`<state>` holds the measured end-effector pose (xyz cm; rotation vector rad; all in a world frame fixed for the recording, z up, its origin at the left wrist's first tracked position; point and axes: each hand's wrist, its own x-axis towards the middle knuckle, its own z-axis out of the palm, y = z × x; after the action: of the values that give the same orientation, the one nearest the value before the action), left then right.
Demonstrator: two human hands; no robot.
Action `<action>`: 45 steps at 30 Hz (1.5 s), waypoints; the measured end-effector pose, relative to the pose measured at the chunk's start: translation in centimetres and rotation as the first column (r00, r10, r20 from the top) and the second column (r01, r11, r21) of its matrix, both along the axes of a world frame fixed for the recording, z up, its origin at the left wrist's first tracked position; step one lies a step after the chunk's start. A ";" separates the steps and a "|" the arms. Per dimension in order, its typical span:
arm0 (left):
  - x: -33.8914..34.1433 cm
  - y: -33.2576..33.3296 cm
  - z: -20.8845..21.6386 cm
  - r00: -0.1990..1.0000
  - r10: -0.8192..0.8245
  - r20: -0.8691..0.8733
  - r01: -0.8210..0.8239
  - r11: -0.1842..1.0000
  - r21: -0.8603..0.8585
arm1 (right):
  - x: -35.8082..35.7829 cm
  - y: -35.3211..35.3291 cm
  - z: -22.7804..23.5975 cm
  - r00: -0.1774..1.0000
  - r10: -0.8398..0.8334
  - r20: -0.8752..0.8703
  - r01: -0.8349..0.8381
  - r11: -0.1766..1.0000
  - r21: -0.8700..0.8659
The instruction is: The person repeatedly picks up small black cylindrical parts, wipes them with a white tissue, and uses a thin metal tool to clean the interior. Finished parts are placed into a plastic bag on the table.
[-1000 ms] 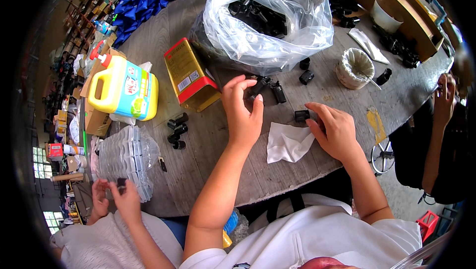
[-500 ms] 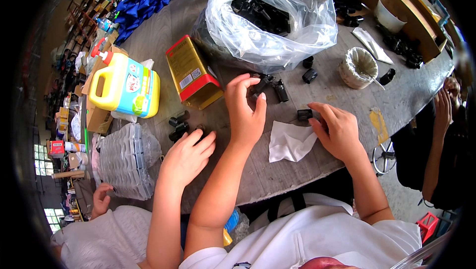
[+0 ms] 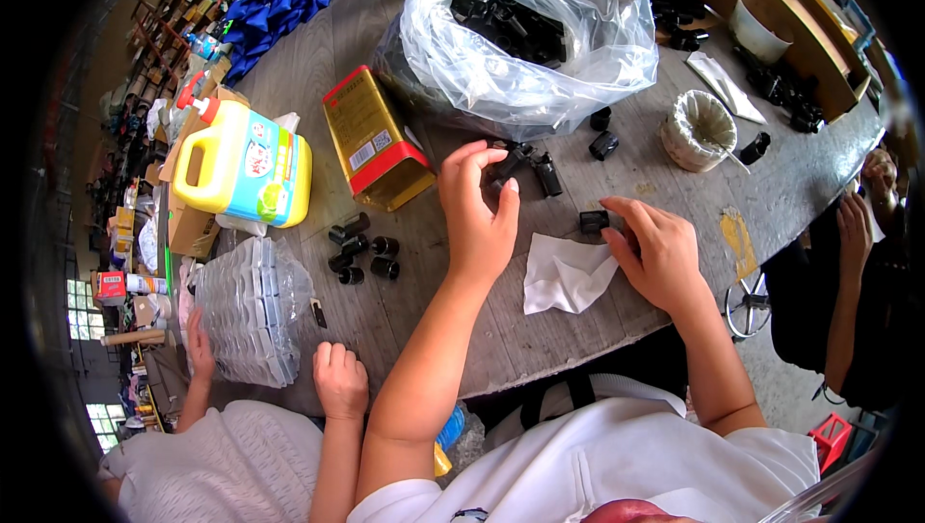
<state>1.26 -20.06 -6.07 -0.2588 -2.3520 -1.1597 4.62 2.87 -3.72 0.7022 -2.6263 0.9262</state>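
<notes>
My left hand is raised over the grey table with its thumb and index finger apart. Behind that gap lie several short black tubular pieces, and I see none gripped. My right hand has index finger and thumb closed around the end of a short black cylinder. Partly under its thumb lies a crumpled white cloth. Left of my left forearm stand several more black cylinders in a small group.
A clear plastic bag full of black parts stands at the back. Left are a gold-and-red tin, a yellow pump jug and stacked clear trays. A co-worker's fist rests by my left forearm. A lined cup stands right.
The co-worker's hand on the left has drawn back from the black cylinders to the table's near edge, uncovering them; their other hand now touches the clear trays. My hands hold nearly still.
</notes>
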 end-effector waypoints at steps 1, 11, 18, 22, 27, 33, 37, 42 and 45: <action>0.0 0.0 0.0 1.000 0.000 -0.001 0.000 1.000 -0.002 | 0.0 0.0 0.0 1.000 0.000 -0.003 0.000 1.000 0.001; 0.1 0.1 0.1 1.000 -0.015 0.000 0.015 0.999 0.032 | 0.1 0.0 0.0 1.000 0.009 -0.009 -0.009 0.999 -0.033; -0.1 0.0 1.2 1.000 0.011 -0.022 -0.008 0.994 0.113 | 0.2 0.5 0.1 0.999 0.002 -0.037 -0.010 0.975 -0.221; 0.1 -0.3 1.4 1.000 0.027 0.002 -0.027 0.991 0.131 | 0.3 0.6 -0.1 0.999 0.019 -0.029 -0.022 0.993 -0.120; 0.6 -0.5 1.6 0.999 0.028 0.045 -0.033 0.991 0.129 | 0.4 0.2 0.0 0.999 0.034 -0.009 -0.035 0.999 -0.037; 0.6 -0.9 1.5 0.998 0.010 0.058 -0.018 0.989 0.146 | 0.4 0.0 0.1 0.999 0.042 -0.006 -0.042 0.999 -0.031; 0.4 -1.1 1.8 0.998 0.016 0.067 -0.025 0.989 0.145 | 0.4 -0.1 0.2 1.000 0.016 0.013 -0.016 1.000 -0.010; 0.2 -1.7 2.3 0.999 -0.004 0.044 -0.003 0.988 0.153 | 0.4 -0.4 0.3 1.000 -0.013 0.021 0.012 1.000 0.026; 0.4 -2.4 2.6 0.995 -0.046 0.090 0.031 0.987 0.160 | 0.3 -0.6 0.4 1.000 -0.010 0.012 0.010 1.000 -0.012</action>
<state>1.67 -22.41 -3.50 -0.1986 -2.3275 -1.3978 4.97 2.30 -3.28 0.6823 -2.6300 0.9453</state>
